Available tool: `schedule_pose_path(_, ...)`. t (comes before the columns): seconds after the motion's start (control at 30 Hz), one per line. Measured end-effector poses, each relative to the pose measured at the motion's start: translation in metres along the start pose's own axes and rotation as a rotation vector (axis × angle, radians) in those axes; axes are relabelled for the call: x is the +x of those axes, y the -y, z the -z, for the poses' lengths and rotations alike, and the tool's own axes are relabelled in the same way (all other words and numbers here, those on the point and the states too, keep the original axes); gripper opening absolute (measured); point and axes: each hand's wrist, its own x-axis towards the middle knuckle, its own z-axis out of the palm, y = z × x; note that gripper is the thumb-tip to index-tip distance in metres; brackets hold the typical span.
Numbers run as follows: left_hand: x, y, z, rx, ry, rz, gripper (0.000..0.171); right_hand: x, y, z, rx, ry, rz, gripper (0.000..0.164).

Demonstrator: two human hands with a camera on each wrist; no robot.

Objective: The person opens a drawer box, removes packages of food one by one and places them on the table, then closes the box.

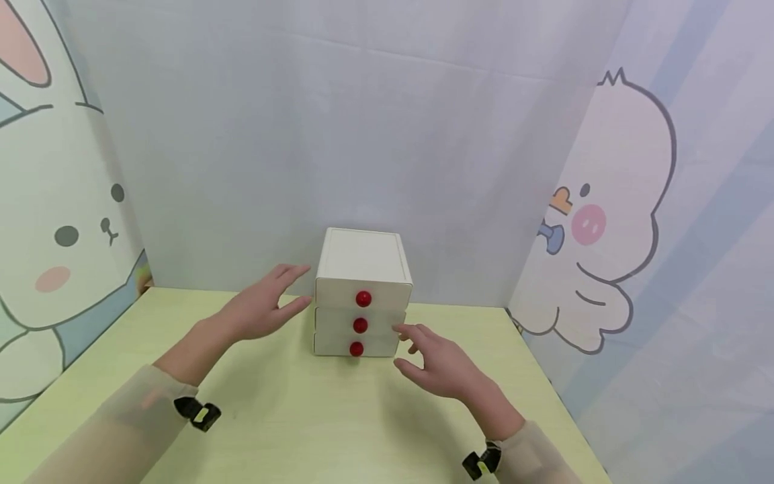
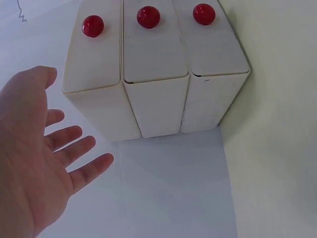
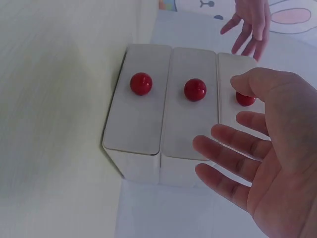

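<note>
A small white drawer cabinet (image 1: 365, 254) with three stacked drawers stands at the back of the table. Each drawer front carries a round red knob (image 1: 363, 298). My left hand (image 1: 261, 306) hovers at the cabinet's left side, its fingers spread and holding nothing. In the left wrist view its fingers (image 2: 91, 168) are apart from the cabinet's side. At the lower right front is my right hand (image 1: 440, 363), loosely bent and holding nothing. The right wrist view shows its thumb overlapping the top drawer's knob (image 3: 245, 99); whether they touch, I cannot tell. All three drawers appear closed.
The cabinet stands on a pale yellow-green table (image 1: 314, 423). Close behind it hangs a light grey curtain (image 1: 387, 134). Cartoon-printed cloth with a rabbit (image 1: 60, 282) borders the left side, and a white chick-like figure (image 1: 623, 175) borders the right. Black bands sit on both wrists.
</note>
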Motion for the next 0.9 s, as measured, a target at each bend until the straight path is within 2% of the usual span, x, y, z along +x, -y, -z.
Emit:
schedule_pose_path(0.17, 0.036, -0.006, 0.009, -0.037, -0.002, -0.012, 0.072, 0.014, 0.007, 0.005, 0.035, -0.001, -0.001, 0.057)
schedule_pose_path(0.43, 0.084, -0.017, 0.014, -0.053, 0.045, -0.007, 0.071, 0.035, 0.017, 0.01, 0.104, -0.017, -0.014, 0.06)
schedule_pose_path(0.67, 0.118, -0.017, 0.013, -0.036, 0.056, 0.021, 0.07, 0.052, 0.024, 0.012, 0.139, -0.015, -0.011, 0.066)
schedule_pose_path(0.9, 0.143, -0.013, 0.005, -0.037, 0.066, 0.063, 0.072, 0.064, 0.029, 0.011, 0.16, -0.005, -0.007, 0.062)
